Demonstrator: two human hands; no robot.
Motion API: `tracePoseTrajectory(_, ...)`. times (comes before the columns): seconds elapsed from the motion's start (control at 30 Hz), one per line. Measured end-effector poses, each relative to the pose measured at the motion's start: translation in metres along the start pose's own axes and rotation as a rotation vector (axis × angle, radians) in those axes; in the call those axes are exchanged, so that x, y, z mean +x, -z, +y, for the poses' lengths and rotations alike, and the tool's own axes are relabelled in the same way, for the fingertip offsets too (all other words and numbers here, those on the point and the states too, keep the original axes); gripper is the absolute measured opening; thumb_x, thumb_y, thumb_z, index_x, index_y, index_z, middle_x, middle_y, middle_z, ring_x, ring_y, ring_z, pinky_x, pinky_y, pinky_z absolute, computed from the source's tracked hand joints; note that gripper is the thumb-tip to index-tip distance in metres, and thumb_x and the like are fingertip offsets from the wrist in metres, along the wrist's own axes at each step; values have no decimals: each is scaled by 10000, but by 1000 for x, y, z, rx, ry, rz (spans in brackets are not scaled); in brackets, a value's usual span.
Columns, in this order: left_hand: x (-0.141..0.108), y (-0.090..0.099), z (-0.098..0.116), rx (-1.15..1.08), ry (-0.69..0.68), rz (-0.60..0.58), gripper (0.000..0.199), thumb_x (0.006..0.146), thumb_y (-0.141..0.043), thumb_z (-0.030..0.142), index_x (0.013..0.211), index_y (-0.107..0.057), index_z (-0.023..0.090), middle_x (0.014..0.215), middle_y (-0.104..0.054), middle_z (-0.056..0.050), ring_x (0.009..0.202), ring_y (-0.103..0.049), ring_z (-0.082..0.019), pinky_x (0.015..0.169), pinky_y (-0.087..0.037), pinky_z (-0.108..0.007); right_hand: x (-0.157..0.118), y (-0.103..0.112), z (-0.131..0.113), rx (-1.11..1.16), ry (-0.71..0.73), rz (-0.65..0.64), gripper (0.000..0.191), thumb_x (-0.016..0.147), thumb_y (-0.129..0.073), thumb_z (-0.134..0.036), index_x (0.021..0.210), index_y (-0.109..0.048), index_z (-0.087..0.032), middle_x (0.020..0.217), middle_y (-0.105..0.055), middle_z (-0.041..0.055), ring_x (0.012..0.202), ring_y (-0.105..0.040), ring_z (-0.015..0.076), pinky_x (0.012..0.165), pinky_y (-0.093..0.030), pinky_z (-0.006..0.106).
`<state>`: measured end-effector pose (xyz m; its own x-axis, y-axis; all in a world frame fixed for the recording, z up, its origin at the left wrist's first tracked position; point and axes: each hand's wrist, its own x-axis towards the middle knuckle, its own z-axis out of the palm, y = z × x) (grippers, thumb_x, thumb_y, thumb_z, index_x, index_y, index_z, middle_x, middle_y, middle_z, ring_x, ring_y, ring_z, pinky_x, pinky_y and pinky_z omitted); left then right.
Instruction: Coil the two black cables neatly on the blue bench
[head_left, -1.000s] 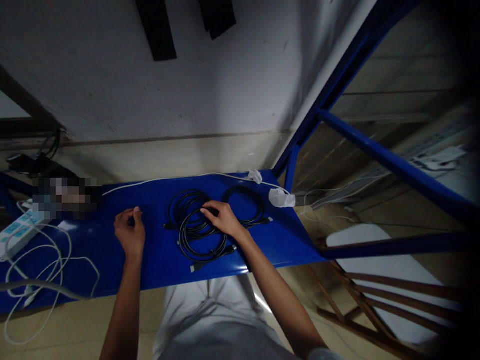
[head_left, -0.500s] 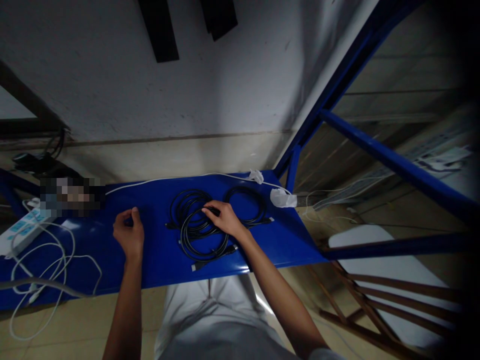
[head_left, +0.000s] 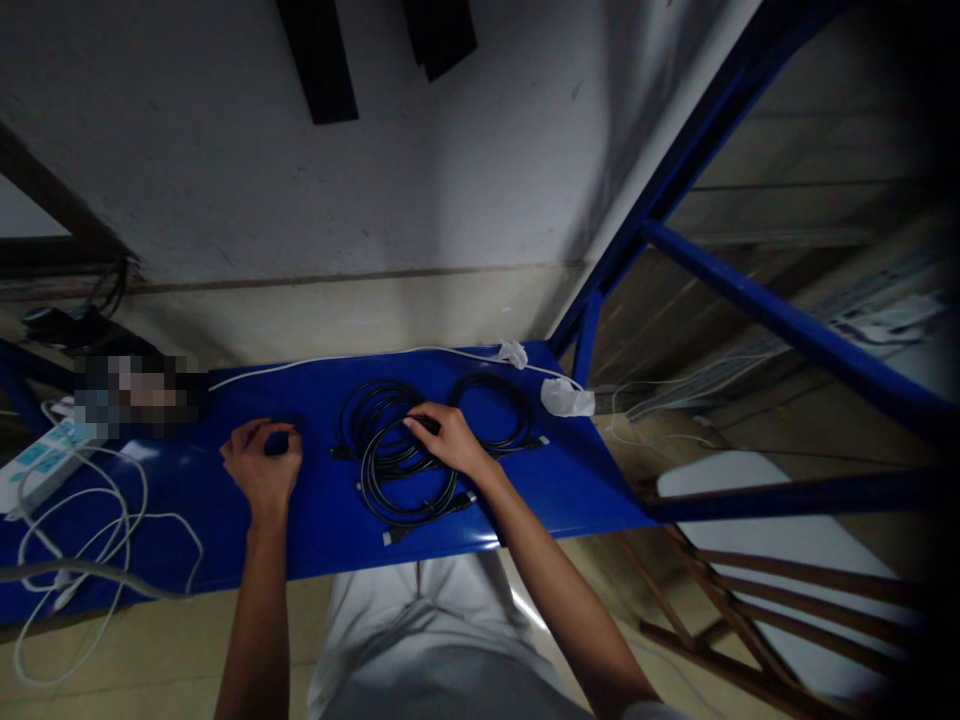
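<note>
Several coiled black cables lie on the blue table (head_left: 322,520). My right hand (head_left: 448,438) pinches the upper edge of the front coiled cable (head_left: 367,490), thumb and fingers closed on it. Pale connectors show at the cable ends near the table's front edge. Behind and partly under this coil is another coiled cable (head_left: 352,400). A third coiled cable (head_left: 529,410) rests to the right, behind my right wrist. My left hand (head_left: 261,475) hovers over the table left of the coils, fingers curved and thumb apart, with nothing visible in it.
At the left are a white power strip (head_left: 45,465), tangled white cords (head_left: 124,520) and a blurred-out item (head_left: 135,395). A white cable (head_left: 360,355) runs along the back edge to a white wrapped piece (head_left: 566,397). A blue frame (head_left: 750,290) and a chair (head_left: 780,560) stand at the right.
My left hand has turned slightly, and its thumb and fingers have spread wider apart. My right hand stays on the front coil, and the cables look unmoved.
</note>
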<state>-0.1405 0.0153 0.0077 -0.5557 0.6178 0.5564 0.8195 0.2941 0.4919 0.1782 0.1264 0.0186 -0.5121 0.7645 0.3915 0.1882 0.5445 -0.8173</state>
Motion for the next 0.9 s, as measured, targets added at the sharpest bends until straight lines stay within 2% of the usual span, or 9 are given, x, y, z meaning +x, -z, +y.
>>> tracePoseTrajectory(0.23, -1, 0, -6, 85, -68, -143, 243, 882, -704, 442, 975, -825, 253, 1376, -614, -101, 1266, -531, -365, 1146, -369, -578, 0, 2, -2, 7, 5, -4, 248, 1067, -652, -417, 1139, -793, -226, 1120, -818, 77, 985, -776, 242, 901, -578, 350)
tracePoseTrajectory(0.4, 9, -3, -11, 118, -51, -241, 247, 919, -683, 446, 980, -815, 246, 1385, -610, -118, 1326, -470, -426, 1106, -398, -645, 0, 2, -3, 12, -2, -9, 244, 1069, -650, -410, 1148, -788, -226, 1133, -815, 80, 985, -775, 245, 886, -577, 354)
tracePoseTrajectory(0.53, 19, -4, -15, 138, -95, -371, 253, 958, -641, 421, 1010, -792, 225, 1409, -586, -146, 1360, -436, -462, 1094, -400, -685, 1, 3, -3, 13, 6, -9, 233, 1066, -655, -402, 1133, -790, -224, 1099, -815, 77, 948, -770, 236, 848, -569, 339)
tracePoseTrajectory(0.6, 22, -2, -17, 123, -112, -398, 271, 974, -619, 429, 1032, -784, 222, 1414, -585, -149, 1367, -434, -461, 1104, -393, -689, 1, 3, -3, 8, 1, -9, 229, 1065, -656, -398, 1130, -790, -223, 1096, -815, 74, 923, -768, 228, 818, -564, 327)
tracePoseTrajectory(0.67, 25, 0, -18, 68, -98, -378, 296, 978, -615, 464, 1035, -775, 222, 1398, -601, -144, 1357, -460, -442, 1121, -384, -688, 1, 3, -3, 5, -1, -8, 225, 1065, -657, -394, 1129, -791, -225, 1107, -815, 74, 933, -770, 228, 827, -564, 325)
tracePoseTrajectory(0.77, 31, 6, -18, -89, -71, -288, 331, 971, -630, 522, 1005, -752, 216, 1308, -660, -126, 1307, -548, -372, 1180, -351, -653, 1, 2, -2, 2, 9, -8, 221, 1063, -661, -391, 1127, -794, -227, 1123, -817, 77, 974, -776, 236, 876, -571, 338)
tracePoseTrajectory(0.83, 34, 11, -16, -232, -25, -234, 355, 966, -645, 549, 1024, -739, 212, 1229, -703, -112, 1233, -617, -322, 1174, -393, -580, 1, 2, -2, 1, 8, -7, 228, 1062, -663, -396, 1132, -797, -226, 1129, -818, 80, 982, -776, 241, 876, -578, 341)
tracePoseTrajectory(0.9, 35, 17, -10, -393, 75, -196, 379, 960, -667, 565, 1068, -734, 208, 1154, -734, -97, 1129, -669, -280, 1095, -477, -486, 1, 2, -2, 0, -2, -4, 240, 1062, -661, -405, 1142, -797, -225, 1129, -818, 84, 973, -776, 241, 858, -584, 337)
